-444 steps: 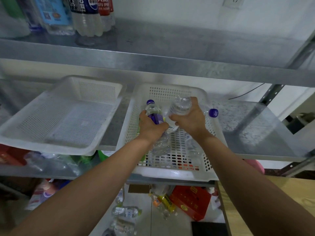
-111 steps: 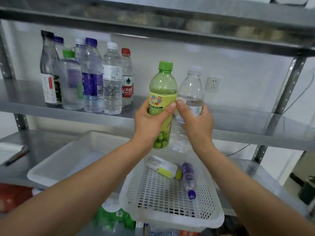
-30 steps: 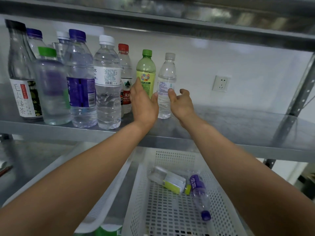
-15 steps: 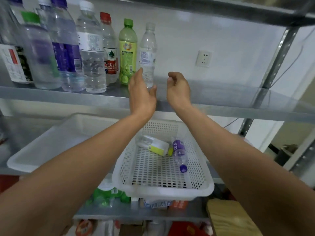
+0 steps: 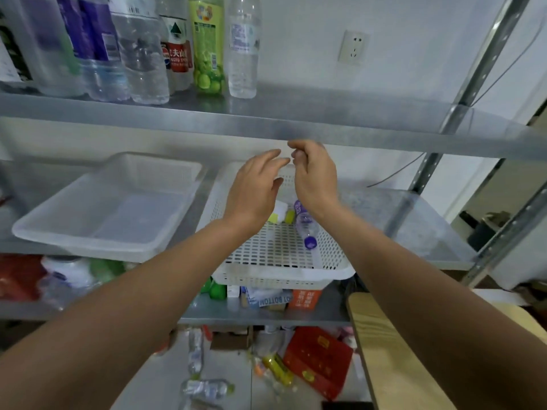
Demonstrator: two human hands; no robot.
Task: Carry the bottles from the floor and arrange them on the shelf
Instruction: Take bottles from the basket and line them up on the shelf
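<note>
Several bottles stand in a row on the upper metal shelf (image 5: 296, 113), ending with a green bottle (image 5: 207, 45) and a clear bottle (image 5: 243, 48). Below it, a white perforated basket (image 5: 281, 273) holds a lying bottle with a purple cap (image 5: 306, 229) and a yellow-labelled bottle (image 5: 281, 214), partly hidden by my hands. My left hand (image 5: 254, 193) and my right hand (image 5: 315, 179) hover empty above the basket, fingers loosely curled. More bottles (image 5: 204, 389) lie on the floor.
A shallow white tray (image 5: 112, 244) sits left of the basket on the middle shelf. A red box (image 5: 318, 359) lies on the floor. A wooden tabletop (image 5: 393, 365) juts in at the lower right. Shelf posts (image 5: 470, 81) rise at the right.
Both hands have let go of the green and clear bottles on the upper shelf and dropped down to just above the basket. The view has tilted downward.
</note>
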